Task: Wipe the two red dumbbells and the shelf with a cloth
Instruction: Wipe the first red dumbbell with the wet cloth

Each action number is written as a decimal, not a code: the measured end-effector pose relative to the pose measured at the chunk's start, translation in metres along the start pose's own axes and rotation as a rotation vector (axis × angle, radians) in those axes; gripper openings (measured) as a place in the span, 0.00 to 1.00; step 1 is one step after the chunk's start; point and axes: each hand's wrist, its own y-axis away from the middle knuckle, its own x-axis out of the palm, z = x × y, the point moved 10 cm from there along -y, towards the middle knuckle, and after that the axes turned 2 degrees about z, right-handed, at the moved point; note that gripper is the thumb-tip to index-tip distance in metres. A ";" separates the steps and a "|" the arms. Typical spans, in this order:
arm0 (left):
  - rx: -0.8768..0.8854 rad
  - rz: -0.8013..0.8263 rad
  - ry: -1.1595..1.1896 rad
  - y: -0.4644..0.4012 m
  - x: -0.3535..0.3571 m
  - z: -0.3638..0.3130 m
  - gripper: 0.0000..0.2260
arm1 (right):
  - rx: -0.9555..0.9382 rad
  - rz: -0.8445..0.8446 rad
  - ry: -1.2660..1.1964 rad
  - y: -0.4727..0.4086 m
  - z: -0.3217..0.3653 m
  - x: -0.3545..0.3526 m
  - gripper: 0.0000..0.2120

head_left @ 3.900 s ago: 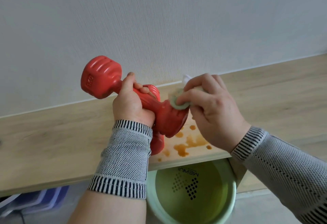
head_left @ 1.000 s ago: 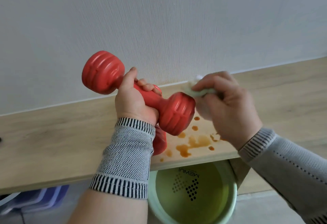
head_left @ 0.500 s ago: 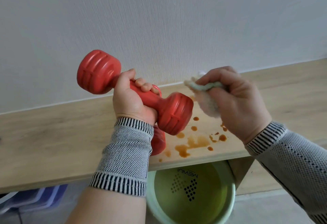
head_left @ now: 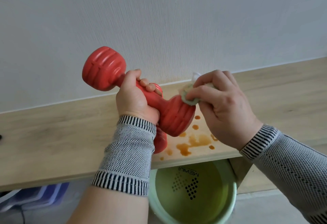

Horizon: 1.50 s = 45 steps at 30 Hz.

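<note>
My left hand point(head_left: 134, 99) grips the handle of a red dumbbell point(head_left: 104, 68) and holds it tilted above the wooden shelf point(head_left: 53, 135). My right hand point(head_left: 223, 105) pinches a pale green cloth point(head_left: 187, 96) and presses it on the top of the dumbbell's near head. A second red dumbbell point(head_left: 160, 144) stands on the shelf, mostly hidden behind my left wrist and the raised dumbbell. Brown liquid stains point(head_left: 192, 142) spot the shelf under my hands.
A green basin point(head_left: 194, 197) holding water stands on the floor below the shelf's front edge. A white wall point(head_left: 159, 20) rises right behind the shelf. Blue plastic items point(head_left: 35, 195) lie under the shelf at the lower left.
My right hand brought the cloth back from the side onto the dumbbell's near head. My left hand turned the dumbbell a little, tipping the near head downward.
</note>
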 end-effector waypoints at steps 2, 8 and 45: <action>-0.009 0.015 -0.009 0.000 0.002 0.000 0.11 | 0.003 0.001 -0.023 0.000 0.000 -0.001 0.12; -0.068 0.008 -0.017 -0.001 -0.002 0.006 0.12 | -0.054 0.047 -0.040 0.003 0.007 0.003 0.11; -0.090 -0.040 0.004 -0.005 -0.010 0.011 0.12 | -0.043 0.088 -0.114 0.004 0.014 0.010 0.12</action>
